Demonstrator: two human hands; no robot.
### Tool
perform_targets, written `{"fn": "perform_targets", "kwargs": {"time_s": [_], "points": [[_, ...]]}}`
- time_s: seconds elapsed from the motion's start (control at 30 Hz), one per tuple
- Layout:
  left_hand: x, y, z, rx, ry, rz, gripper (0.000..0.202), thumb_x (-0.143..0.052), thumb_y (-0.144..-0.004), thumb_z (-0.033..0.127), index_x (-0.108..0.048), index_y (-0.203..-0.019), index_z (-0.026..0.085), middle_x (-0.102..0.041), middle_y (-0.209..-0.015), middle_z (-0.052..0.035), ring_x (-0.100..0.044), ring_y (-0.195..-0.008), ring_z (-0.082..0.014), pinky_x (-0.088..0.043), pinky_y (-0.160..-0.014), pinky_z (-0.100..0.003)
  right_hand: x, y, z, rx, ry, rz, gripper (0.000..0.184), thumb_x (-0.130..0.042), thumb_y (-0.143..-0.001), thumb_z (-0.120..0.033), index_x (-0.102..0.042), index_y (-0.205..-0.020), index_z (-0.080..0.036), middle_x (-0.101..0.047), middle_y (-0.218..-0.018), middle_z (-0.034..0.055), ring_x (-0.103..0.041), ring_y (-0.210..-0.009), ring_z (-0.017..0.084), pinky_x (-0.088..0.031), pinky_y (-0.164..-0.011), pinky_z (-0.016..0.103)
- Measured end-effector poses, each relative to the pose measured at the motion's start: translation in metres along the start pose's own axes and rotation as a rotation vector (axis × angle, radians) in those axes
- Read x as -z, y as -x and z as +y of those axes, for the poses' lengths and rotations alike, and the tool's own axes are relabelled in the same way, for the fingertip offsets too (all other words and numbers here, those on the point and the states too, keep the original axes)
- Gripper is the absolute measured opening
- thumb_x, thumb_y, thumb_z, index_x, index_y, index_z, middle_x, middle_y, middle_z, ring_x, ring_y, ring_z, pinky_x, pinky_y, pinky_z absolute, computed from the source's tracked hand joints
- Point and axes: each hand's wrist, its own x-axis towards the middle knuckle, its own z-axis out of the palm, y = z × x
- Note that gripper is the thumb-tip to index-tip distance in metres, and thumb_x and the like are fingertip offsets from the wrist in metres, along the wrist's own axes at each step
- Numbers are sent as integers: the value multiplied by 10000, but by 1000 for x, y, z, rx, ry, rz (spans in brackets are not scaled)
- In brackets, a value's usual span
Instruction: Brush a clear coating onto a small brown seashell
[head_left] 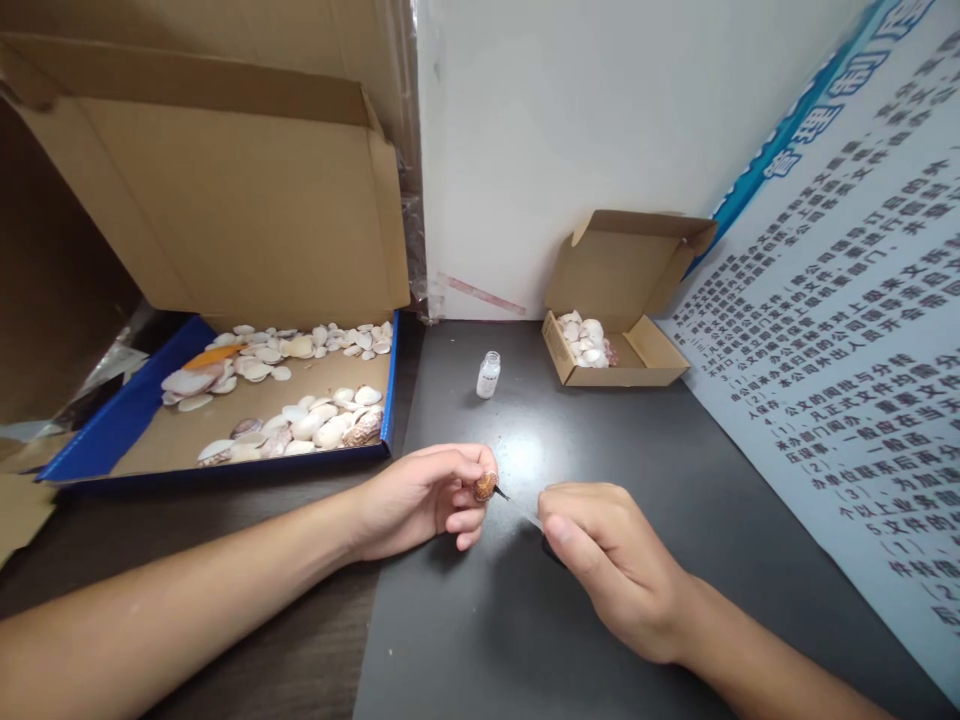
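Though rounded, mottled brown shell (485, 487).

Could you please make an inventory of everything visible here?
Large box: one, blue and brown, left, lid open
Shells in large box: many, mostly white
Orange piece: one, orange, among those shells
Small box: one, brown, back right, open
Shells in small box: several, mostly white
Bottle: one, clear with white label, on mat, uncapped
Mat: one, dark grey, centre
Table: one, dark, left of mat
White panel: one, white, back
Poster: one, pale blue, right
Brown shell: one, patterned brown, in left hand
Brush: one, black tip, in right hand
Left hand: one, bare, centre
Right hand: one, bare, right of centre
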Motion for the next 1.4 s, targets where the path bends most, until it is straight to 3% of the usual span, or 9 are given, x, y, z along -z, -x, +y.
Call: {"fn": "perform_targets", "kwargs": {"time_s": [0.2, 0.33, 0.43, 0.63, 1.23, 1.4], "points": [[2, 0, 0, 9, 2, 4, 102, -563, -831, 211, -545, -754, 147, -404, -580, 42, -376, -481, -82, -415, -525, -235, 1, 0, 0, 58, -66, -32, 361, -328, -1018, -326, -313, -681, -198, -363, -607, -32, -349, -542, 102, -261, -553, 257], [1, 0, 0, 14, 2, -4, 131, -567, -831, 206, -537, -719, 144, -365, -574, 49, -377, -484, -79, -424, -533, -232, 0, 0, 1, -10, 4, 9, 408, -329, -1029, -298, -250, -641, -200, -308, -564, -42, -298, -510, 96, -222, -531, 270], [1, 0, 0, 8, 0, -8, 143, -556, -838, 199, -530, -709, 142, -377, -584, 44, -376, -486, -76, -427, -536, -232, 0, 1, 2, 25, -10, 34, 405, -342, -1021, -297, -246, -639, -202, -298, -564, -42, -297, -512, 98, -227, -529, 271], [0, -1, 0, 6, -3, -8, 125, -560, -837, 203, -539, -729, 143, -381, -571, 46, -373, -487, -80, -423, -534, -233, 0, -2, -2, 21, -5, -37, 389, -341, -1022, -286, -269, -650, -199, -322, -573, -42, -308, -515, 96, -237, -537, 266], [-1, 0, 0, 8, -26, 10, 125, -567, -838, 199, -539, -729, 145, -392, -583, 45, -379, -482, -76, -422, -525, -229, 1, -1, -1, 75, -65, -19, 368, -342, -1024, -281, -322, -666, -198, -371, -594, -33, -346, -536, 103, -260, -549, 266], [0, 0, -1, -1, -20, 12, 108, -561, -838, 185, -536, -741, 147, -412, -590, 43, -385, -484, -75, -423, -527, -231, 1, -1, -1, 8, -1, -55, 376, -377, -1011, -312, -285, -664, -199, -348, -594, -38, -334, -534, 99, -248, -545, 261]]}}
